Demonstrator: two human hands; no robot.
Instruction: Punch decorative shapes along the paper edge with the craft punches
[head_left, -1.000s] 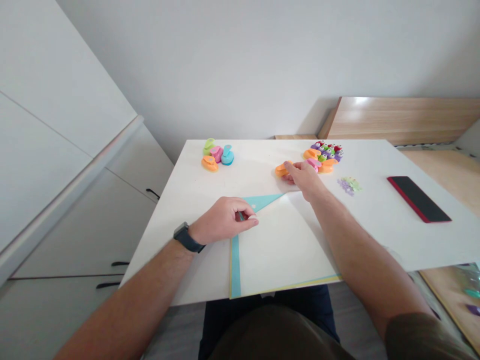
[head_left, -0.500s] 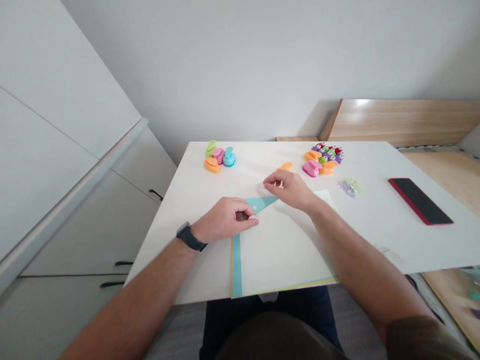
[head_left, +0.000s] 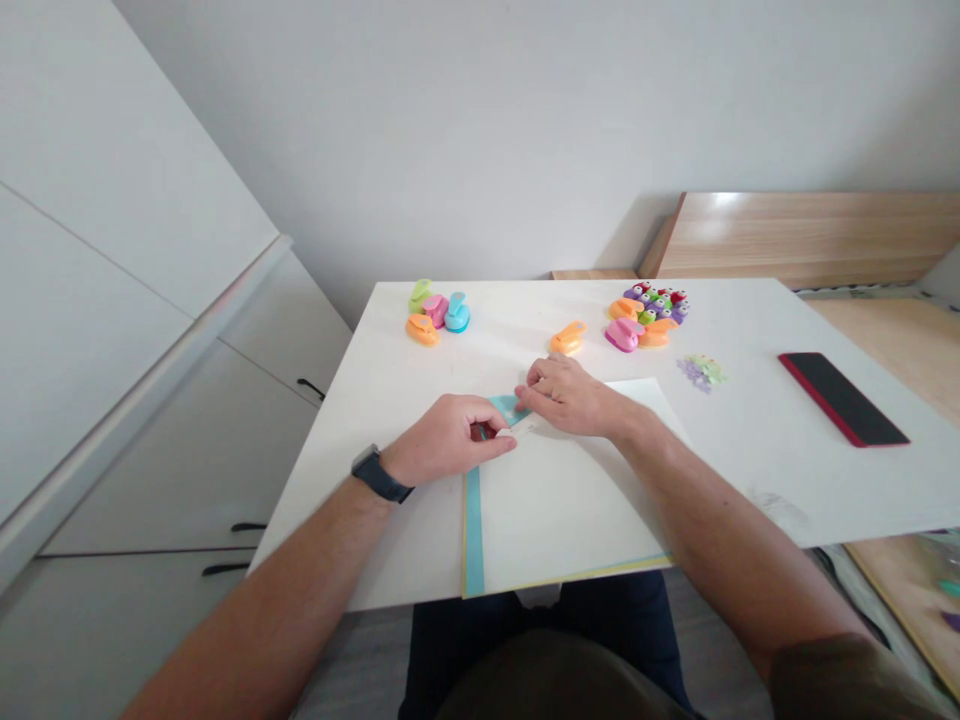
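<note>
A stack of paper sheets (head_left: 562,500) lies at the table's near edge, white on top with a light blue sheet (head_left: 472,530) showing along the left side and at the upper left corner. My left hand (head_left: 450,440), with a dark watch on its wrist, pinches the sheets at that corner, fingers closed. My right hand (head_left: 570,398) rests beside it on the white sheet, fingertips pressed on the blue corner. An orange paper punch (head_left: 568,339) sits just beyond my right hand, apart from it.
A white table (head_left: 375,400) carries a cluster of coloured punches (head_left: 436,313) at the back left and a larger cluster (head_left: 649,312) at the back right. Small paper cut-outs (head_left: 699,372) and a dark phone (head_left: 841,397) lie on the right. White cabinets stand left.
My right hand let go of the orange punch at the back and came back toward me, landing on the blue corner beside my left hand. My left hand stayed put.
</note>
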